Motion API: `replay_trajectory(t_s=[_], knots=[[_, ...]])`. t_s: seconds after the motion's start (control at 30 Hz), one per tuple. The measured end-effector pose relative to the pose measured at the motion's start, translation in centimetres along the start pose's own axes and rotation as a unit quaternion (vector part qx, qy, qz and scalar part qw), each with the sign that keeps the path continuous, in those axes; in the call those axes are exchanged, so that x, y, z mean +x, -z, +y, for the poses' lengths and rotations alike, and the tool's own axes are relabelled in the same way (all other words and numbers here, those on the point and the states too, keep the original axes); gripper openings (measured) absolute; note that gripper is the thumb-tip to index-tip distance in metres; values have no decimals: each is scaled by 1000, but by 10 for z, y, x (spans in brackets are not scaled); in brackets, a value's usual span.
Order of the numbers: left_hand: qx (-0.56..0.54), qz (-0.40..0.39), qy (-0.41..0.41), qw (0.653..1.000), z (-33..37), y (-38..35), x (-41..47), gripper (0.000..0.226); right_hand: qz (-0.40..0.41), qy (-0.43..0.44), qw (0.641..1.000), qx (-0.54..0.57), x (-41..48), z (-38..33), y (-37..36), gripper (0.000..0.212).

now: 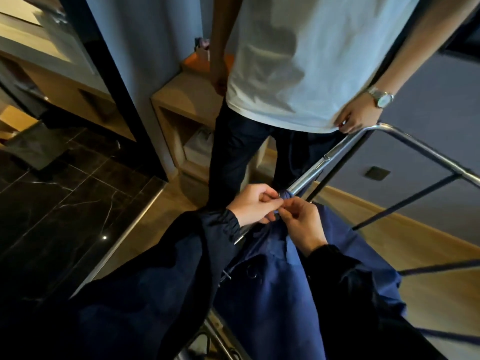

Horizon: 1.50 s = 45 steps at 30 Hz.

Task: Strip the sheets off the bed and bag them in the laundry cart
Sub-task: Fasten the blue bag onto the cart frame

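Observation:
The laundry cart's chrome frame point(327, 158) runs diagonally from centre to upper right. A dark blue cloth laundry bag point(280, 287) hangs from it below my hands. My left hand point(250, 203) pinches a small metal ring at the bag's top corner, right where the bag meets the chrome rail. My right hand point(301, 222) pinches the same corner of blue fabric from the other side. Both hands touch each other at the fingertips. No sheets and no bed are in view.
A second person in a white T-shirt point(306, 61) stands just beyond the cart, one hand point(355, 119) with a wristwatch on the frame's far corner. A wooden shelf unit point(179, 120) stands behind. Black marble floor point(65, 198) lies left, wooden floor point(420, 255) right.

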<state>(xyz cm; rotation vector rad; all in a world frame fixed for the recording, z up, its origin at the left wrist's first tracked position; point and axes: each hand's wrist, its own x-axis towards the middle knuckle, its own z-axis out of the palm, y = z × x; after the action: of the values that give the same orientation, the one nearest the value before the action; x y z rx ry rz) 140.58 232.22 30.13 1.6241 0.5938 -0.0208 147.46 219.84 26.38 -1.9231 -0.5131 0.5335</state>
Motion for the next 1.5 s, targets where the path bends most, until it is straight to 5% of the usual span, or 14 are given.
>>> replay_trajectory(t_s=[0.2, 0.27, 0.37, 0.63, 0.83, 0.97, 1.23, 1.33, 1.5], knots=[[-22, -17, -24, 999, -25, 15, 35, 18, -53, -48, 997, 29, 14, -8, -5, 21], [13, -25, -36, 999, -28, 19, 49, 24, -65, -37, 993, -94, 19, -7, -9, 13], [13, -26, -29, 999, -27, 16, 63, 31, 20, 37, 944, -326, 20, -11, -11, 11], [4, -52, -36, 998, -35, 7, 85, 21, 5, 237, 842, -485, 36, -4, 6, 9], [-148, -65, 51, 986, -43, 7, 87, 30, 49, 167, 919, -355, 47, 6, -4, 13], [-204, -106, 92, 969, -43, 15, 95, 22, 131, 146, 938, -286, 54, -4, -3, 12], [-10, -168, -4, 986, -63, 11, 108, 44, 117, 147, 940, -284, 80, -54, -2, 12], [21, -153, 30, 988, -62, 6, 118, 52, 119, 117, 936, -309, 96, -51, 1, 11], [-11, -167, 84, 982, -67, 5, 129, 28, 17, 15, 936, -352, 116, -22, 10, 14]])
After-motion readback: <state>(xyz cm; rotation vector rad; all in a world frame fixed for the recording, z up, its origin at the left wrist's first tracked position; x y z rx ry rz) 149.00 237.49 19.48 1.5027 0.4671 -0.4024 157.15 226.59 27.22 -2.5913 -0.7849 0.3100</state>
